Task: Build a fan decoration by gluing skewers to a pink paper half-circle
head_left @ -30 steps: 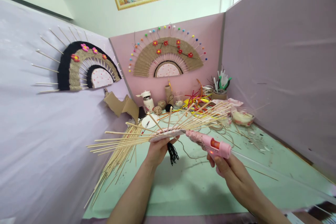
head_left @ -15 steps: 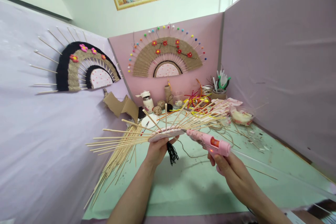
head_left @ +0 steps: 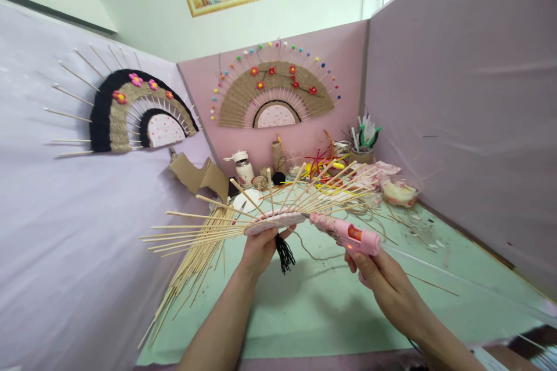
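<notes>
My left hand (head_left: 260, 250) is closed on a fan frame (head_left: 274, 222), a pale disc-shaped base with thin wooden sticks (head_left: 209, 217) spreading out from its far edge. A black tassel (head_left: 285, 254) hangs beneath the base by my fingers. In my right hand (head_left: 374, 272) is a pink hot glue gun (head_left: 348, 235) with an orange light glowing on its side. Its nozzle touches or nearly touches the right end of the base; the exact contact is too small to make out. A length of twine (head_left: 315, 256) trails below the base.
A bundle of loose sticks (head_left: 191, 266) lies at the left of the green table (head_left: 304, 324). At the back stand a white bottle (head_left: 243, 169), twine balls (head_left: 261, 181), coloured pipe cleaners (head_left: 319, 165) and a tool pot (head_left: 362, 155). Two finished fans (head_left: 278, 84) hang on the partitions.
The fan frame tilts slightly, its stick tips a little higher. The glue gun stays at the base's right end. The whole view has shifted slightly.
</notes>
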Available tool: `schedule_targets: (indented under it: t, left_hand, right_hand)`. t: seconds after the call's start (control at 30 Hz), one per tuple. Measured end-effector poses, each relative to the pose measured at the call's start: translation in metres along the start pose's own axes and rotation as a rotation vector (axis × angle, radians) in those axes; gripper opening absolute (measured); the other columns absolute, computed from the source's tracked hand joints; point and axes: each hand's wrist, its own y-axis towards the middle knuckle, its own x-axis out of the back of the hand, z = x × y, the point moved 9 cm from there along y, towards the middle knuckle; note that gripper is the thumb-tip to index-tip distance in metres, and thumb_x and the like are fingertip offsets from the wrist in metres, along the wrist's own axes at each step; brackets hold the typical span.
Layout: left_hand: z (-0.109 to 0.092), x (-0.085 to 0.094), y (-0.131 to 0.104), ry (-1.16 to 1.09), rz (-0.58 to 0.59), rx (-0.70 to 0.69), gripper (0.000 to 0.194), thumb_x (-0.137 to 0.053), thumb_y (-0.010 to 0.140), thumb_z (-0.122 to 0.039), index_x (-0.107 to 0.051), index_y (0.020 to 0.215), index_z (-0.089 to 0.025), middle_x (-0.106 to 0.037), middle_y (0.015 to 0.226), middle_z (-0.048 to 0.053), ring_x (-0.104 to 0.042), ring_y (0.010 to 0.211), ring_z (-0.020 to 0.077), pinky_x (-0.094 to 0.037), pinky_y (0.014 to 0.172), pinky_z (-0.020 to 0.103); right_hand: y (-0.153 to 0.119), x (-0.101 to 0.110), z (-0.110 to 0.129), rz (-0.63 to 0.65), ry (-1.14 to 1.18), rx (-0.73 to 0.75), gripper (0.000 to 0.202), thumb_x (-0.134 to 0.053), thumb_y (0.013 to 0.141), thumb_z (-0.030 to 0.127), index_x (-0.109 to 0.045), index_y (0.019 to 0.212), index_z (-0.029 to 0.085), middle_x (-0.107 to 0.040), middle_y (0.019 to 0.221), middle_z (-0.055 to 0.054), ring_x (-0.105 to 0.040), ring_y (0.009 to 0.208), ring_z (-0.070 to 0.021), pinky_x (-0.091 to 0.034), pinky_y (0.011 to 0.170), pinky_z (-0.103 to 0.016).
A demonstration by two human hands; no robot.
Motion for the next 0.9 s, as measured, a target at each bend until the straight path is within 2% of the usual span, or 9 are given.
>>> schedule_targets:
  t: [0.27, 0.33, 0.47, 0.57, 0.67, 0.7, 0.77, 0.83, 0.9]
  left_hand:
    - [0.000, 0.001, 0.000, -0.002, -0.017, 0.004, 0.023, -0.076, 0.072, -0.020, -0.071, 0.095, -0.020, -0.073, 0.109, 0.008, -0.062, 0.116, 0.0330, -0.036, 0.110, 0.062]
    - [0.001, 0.001, 0.000, -0.006, -0.014, 0.005, 0.024, -0.076, 0.072, -0.020, -0.071, 0.096, -0.020, -0.073, 0.108, 0.008, -0.062, 0.115, 0.0328, -0.034, 0.110, 0.063]
    - [0.001, 0.005, 0.001, -0.019, -0.026, -0.010, 0.026, -0.075, 0.072, -0.018, -0.071, 0.098, -0.020, -0.073, 0.109, 0.008, -0.063, 0.114, 0.0328, -0.037, 0.108, 0.064]
    - [0.000, 0.008, 0.003, -0.020, -0.037, -0.027, 0.026, -0.075, 0.072, -0.019, -0.070, 0.097, -0.021, -0.074, 0.107, 0.008, -0.062, 0.115, 0.0345, -0.040, 0.106, 0.063]
    - [-0.002, 0.014, 0.003, -0.031, -0.081, -0.047, 0.027, -0.076, 0.071, -0.019, -0.069, 0.097, -0.022, -0.074, 0.107, 0.006, -0.062, 0.117, 0.0340, -0.040, 0.107, 0.061]
    - [-0.002, 0.016, 0.004, -0.043, -0.103, -0.053, 0.028, -0.076, 0.071, -0.019, -0.069, 0.097, -0.023, -0.074, 0.106, 0.005, -0.061, 0.117, 0.0332, -0.039, 0.107, 0.060]
    - [-0.002, 0.020, 0.004, -0.067, -0.151, -0.062, 0.031, -0.077, 0.069, -0.019, -0.067, 0.098, -0.022, -0.074, 0.103, 0.004, -0.061, 0.118, 0.0319, -0.038, 0.109, 0.059]
    - [-0.002, 0.022, 0.004, -0.078, -0.182, -0.062, 0.035, -0.078, 0.068, -0.020, -0.066, 0.101, -0.022, -0.074, 0.103, 0.003, -0.060, 0.119, 0.0314, -0.038, 0.109, 0.060]
    - [-0.003, 0.023, 0.004, -0.074, -0.197, -0.071, 0.038, -0.078, 0.068, -0.021, -0.064, 0.104, -0.022, -0.073, 0.106, 0.004, -0.059, 0.121, 0.0317, -0.038, 0.109, 0.060]
  right_hand:
    - [0.002, 0.001, 0.002, 0.000, 0.031, -0.001, 0.053, -0.048, 0.088, 0.061, -0.067, 0.117, 0.022, -0.071, 0.083, -0.007, -0.061, 0.068, -0.0215, -0.054, 0.057, -0.031]
    - [0.002, 0.002, 0.002, 0.000, 0.029, 0.000, 0.052, -0.048, 0.088, 0.062, -0.069, 0.114, 0.022, -0.070, 0.080, -0.006, -0.061, 0.067, -0.0216, -0.054, 0.057, -0.031]
    - [0.001, 0.008, 0.000, -0.019, -0.051, -0.008, 0.049, -0.047, 0.089, 0.062, -0.072, 0.100, 0.021, -0.069, 0.069, -0.005, -0.064, 0.072, -0.0247, -0.055, 0.064, -0.034]
    - [0.005, 0.019, 0.000, -0.016, -0.190, 0.047, 0.047, -0.042, 0.093, 0.058, -0.071, 0.104, 0.023, -0.072, 0.079, -0.007, -0.066, 0.084, -0.0273, -0.055, 0.075, -0.036]
    - [0.015, 0.041, -0.012, -0.008, -0.416, 0.120, 0.047, -0.032, 0.098, 0.050, -0.064, 0.120, 0.023, -0.072, 0.103, -0.009, -0.063, 0.107, -0.0283, -0.050, 0.090, -0.040]
    - [0.019, 0.053, -0.021, -0.022, -0.527, 0.131, 0.047, -0.031, 0.098, 0.048, -0.063, 0.120, 0.022, -0.071, 0.105, -0.011, -0.062, 0.108, -0.0286, -0.049, 0.091, -0.042]
    - [0.024, 0.083, -0.047, -0.082, -0.785, 0.095, 0.046, -0.034, 0.097, 0.048, -0.068, 0.096, 0.017, -0.070, 0.085, -0.013, -0.066, 0.085, -0.0297, -0.050, 0.076, -0.042]
    - [0.026, 0.117, -0.078, -0.146, -1.053, -0.015, 0.048, -0.034, 0.095, 0.048, -0.064, 0.072, 0.018, -0.064, 0.067, -0.016, -0.064, 0.066, -0.0312, -0.047, 0.064, -0.043]
    - [0.024, 0.141, -0.105, -0.141, -1.167, -0.054, 0.046, -0.039, 0.094, 0.050, -0.065, 0.072, 0.020, -0.064, 0.069, -0.020, -0.066, 0.067, -0.0314, -0.045, 0.064, -0.042]
